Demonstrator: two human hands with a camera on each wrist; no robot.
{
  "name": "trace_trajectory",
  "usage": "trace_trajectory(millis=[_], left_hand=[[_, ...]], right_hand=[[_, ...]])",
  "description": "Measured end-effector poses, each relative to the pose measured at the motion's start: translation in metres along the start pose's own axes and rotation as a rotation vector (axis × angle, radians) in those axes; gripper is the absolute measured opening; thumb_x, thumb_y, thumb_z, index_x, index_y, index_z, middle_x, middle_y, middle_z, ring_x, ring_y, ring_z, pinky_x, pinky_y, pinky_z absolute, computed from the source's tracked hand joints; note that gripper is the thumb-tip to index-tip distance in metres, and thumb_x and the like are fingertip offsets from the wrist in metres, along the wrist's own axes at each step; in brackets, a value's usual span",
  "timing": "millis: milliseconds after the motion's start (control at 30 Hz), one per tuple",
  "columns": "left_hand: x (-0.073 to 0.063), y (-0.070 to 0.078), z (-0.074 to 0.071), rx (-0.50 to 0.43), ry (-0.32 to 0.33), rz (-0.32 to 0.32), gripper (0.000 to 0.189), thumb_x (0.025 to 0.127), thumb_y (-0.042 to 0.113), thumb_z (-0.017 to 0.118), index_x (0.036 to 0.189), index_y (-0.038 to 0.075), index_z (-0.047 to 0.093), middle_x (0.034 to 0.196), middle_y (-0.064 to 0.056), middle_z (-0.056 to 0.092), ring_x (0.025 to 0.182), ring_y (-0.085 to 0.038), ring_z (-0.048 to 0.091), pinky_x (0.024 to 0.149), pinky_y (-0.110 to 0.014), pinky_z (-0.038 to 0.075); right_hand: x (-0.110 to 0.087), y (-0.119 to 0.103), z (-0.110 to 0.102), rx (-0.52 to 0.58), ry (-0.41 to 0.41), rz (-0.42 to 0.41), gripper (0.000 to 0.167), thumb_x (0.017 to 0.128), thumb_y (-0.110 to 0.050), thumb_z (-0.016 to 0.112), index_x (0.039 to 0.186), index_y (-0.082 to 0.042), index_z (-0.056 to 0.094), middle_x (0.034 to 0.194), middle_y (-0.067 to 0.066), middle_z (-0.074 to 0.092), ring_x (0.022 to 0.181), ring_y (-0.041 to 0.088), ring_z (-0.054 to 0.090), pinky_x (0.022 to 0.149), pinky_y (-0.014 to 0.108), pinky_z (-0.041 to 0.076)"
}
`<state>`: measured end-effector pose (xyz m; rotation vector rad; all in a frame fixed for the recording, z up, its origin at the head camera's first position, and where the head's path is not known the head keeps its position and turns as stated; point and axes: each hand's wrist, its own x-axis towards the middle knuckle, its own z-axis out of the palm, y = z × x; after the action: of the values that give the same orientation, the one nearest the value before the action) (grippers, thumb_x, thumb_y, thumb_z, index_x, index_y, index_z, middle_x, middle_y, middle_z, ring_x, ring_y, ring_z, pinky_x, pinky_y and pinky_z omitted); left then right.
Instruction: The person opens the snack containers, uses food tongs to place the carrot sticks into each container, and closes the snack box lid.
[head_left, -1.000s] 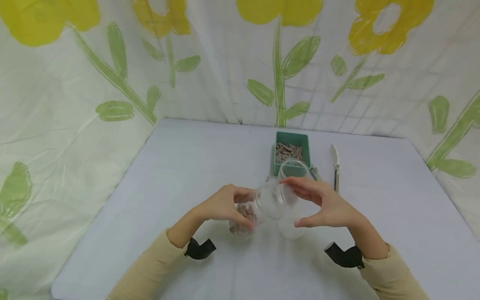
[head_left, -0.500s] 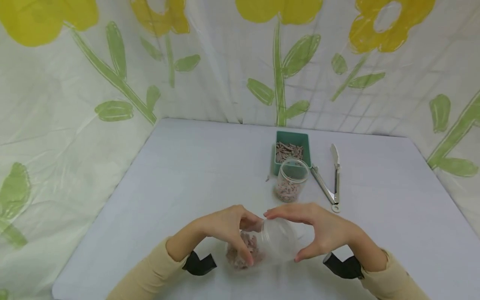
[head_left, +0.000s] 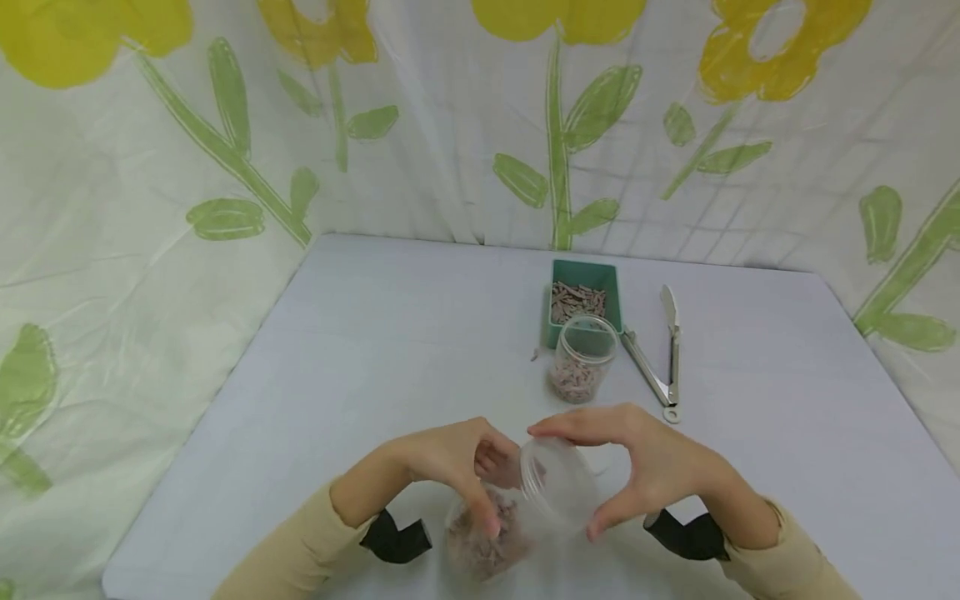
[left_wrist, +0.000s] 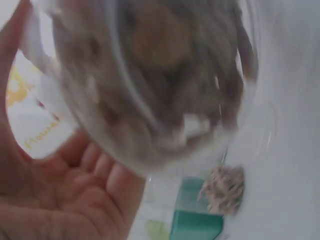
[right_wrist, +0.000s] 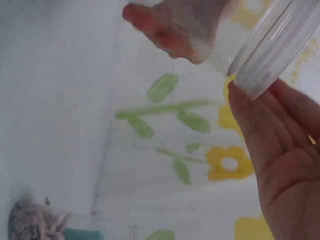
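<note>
My left hand [head_left: 457, 467] grips a clear jar [head_left: 487, 537] of brownish-pink shreds, thumb on the near side and fingers behind it. The jar is tilted, its mouth end toward my right hand [head_left: 637, 467]. That hand holds a clear round lid [head_left: 562, 483] at the mouth end, fingertips at the upper edge and thumb at the lower one. In the right wrist view, fingertips pinch the ribbed edge of the lid [right_wrist: 270, 45]. The blurred jar [left_wrist: 160, 85] fills much of the left wrist view, with shreds against its wall.
Beyond the hands stands an uncovered clear jar [head_left: 581, 371], partly filled with shreds. Behind it is a green box [head_left: 551, 321] of similar shreds. Metal tongs [head_left: 672, 367] lie spread to the right. One loose shred [head_left: 535, 354] lies left of the jar.
Both hands have come nearer the person with the jar and lid, uncovering the standing jar and tongs. In the last half second the held jar's filled end has dipped further toward the person.
</note>
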<state>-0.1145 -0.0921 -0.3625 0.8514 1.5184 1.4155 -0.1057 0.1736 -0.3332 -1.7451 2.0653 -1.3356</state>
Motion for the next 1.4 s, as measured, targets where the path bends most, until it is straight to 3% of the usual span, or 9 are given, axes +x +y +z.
trace_trajectory(millis=[133, 333, 433, 567, 700, 800, 1100, 1233, 1400], left_hand=[[-0.003, 0.007, 0.009, 0.351, 0.356, -0.004, 0.062, 0.066, 0.016, 0.089, 0.119, -0.005, 0.065, 0.110, -0.008, 0.070, 0.100, -0.018, 0.065, 0.088, -0.026, 0.051], [0.004, 0.010, 0.024, 0.704, 0.775, -0.037, 0.085, 0.060, 0.027, 0.093, 0.131, -0.003, 0.058, 0.112, -0.016, 0.069, 0.096, -0.025, 0.067, 0.078, -0.034, 0.055], [0.002, 0.010, 0.022, 0.522, 0.697, 0.017, 0.081, 0.063, 0.019, 0.092, 0.133, -0.004, 0.056, 0.125, -0.016, 0.063, 0.112, -0.027, 0.062, 0.091, -0.038, 0.051], [-0.002, 0.010, 0.015, 0.109, 0.370, 0.078, 0.074, 0.070, 0.015, 0.089, 0.133, -0.004, 0.056, 0.127, -0.012, 0.063, 0.116, -0.021, 0.060, 0.099, -0.033, 0.046], [0.002, 0.007, 0.016, -0.069, 0.178, 0.132, 0.074, 0.072, 0.026, 0.088, 0.129, -0.009, 0.055, 0.122, -0.012, 0.066, 0.110, -0.014, 0.063, 0.099, -0.032, 0.047], [0.005, 0.006, 0.021, -0.022, 0.263, 0.203, 0.071, 0.073, 0.019, 0.087, 0.128, -0.010, 0.055, 0.122, -0.015, 0.065, 0.112, -0.016, 0.062, 0.098, -0.033, 0.047], [0.015, 0.004, 0.024, 0.299, 0.927, 0.288, 0.074, 0.070, 0.007, 0.087, 0.135, -0.003, 0.054, 0.126, -0.015, 0.063, 0.119, -0.026, 0.057, 0.101, -0.045, 0.045], [0.007, 0.005, 0.021, 0.194, 0.856, 0.275, 0.076, 0.072, 0.021, 0.088, 0.134, -0.004, 0.054, 0.126, -0.019, 0.062, 0.118, -0.029, 0.059, 0.099, -0.040, 0.047], [0.005, 0.001, 0.022, 0.105, 0.464, 0.291, 0.089, 0.074, 0.049, 0.082, 0.133, -0.010, 0.051, 0.128, -0.026, 0.058, 0.119, -0.024, 0.058, 0.100, -0.034, 0.046]], right_hand=[[-0.001, 0.001, 0.005, -0.103, 0.167, 0.274, 0.078, 0.069, -0.021, 0.089, 0.133, 0.006, 0.054, 0.127, 0.018, 0.061, 0.111, 0.022, 0.063, 0.085, 0.034, 0.055], [0.005, -0.001, 0.011, -0.184, 0.308, 0.548, 0.077, 0.075, -0.024, 0.084, 0.135, 0.009, 0.050, 0.134, 0.023, 0.055, 0.110, 0.033, 0.063, 0.086, 0.038, 0.054], [0.001, 0.001, 0.002, -0.079, 0.278, 0.462, 0.078, 0.079, -0.017, 0.082, 0.142, 0.005, 0.043, 0.143, 0.018, 0.048, 0.125, 0.030, 0.053, 0.098, 0.036, 0.047], [-0.003, 0.011, -0.007, 0.278, 0.139, 0.139, 0.081, 0.087, -0.013, 0.074, 0.150, 0.006, 0.026, 0.154, 0.016, 0.034, 0.141, 0.025, 0.032, 0.112, 0.032, 0.031], [0.001, 0.021, -0.003, 0.515, 0.026, -0.094, 0.080, 0.093, -0.025, 0.066, 0.149, 0.011, 0.021, 0.153, 0.018, 0.033, 0.142, 0.028, 0.030, 0.113, 0.037, 0.029], [0.003, 0.023, 0.002, 0.508, 0.125, -0.081, 0.077, 0.092, -0.028, 0.068, 0.149, 0.007, 0.029, 0.150, 0.013, 0.041, 0.138, 0.025, 0.037, 0.108, 0.035, 0.036], [0.010, 0.010, 0.012, 0.226, 0.533, 0.255, 0.064, 0.092, -0.006, 0.065, 0.145, 0.009, 0.034, 0.148, -0.007, 0.043, 0.130, 0.008, 0.046, 0.101, 0.021, 0.041], [0.006, 0.012, 0.004, 0.288, 0.489, 0.201, 0.059, 0.095, -0.011, 0.063, 0.146, 0.004, 0.038, 0.146, -0.005, 0.046, 0.129, 0.009, 0.048, 0.100, 0.023, 0.043], [0.014, 0.025, 0.005, 0.446, 0.227, -0.017, 0.089, 0.091, -0.036, 0.068, 0.153, 0.003, 0.017, 0.155, 0.010, 0.033, 0.142, 0.024, 0.031, 0.109, 0.037, 0.035]])
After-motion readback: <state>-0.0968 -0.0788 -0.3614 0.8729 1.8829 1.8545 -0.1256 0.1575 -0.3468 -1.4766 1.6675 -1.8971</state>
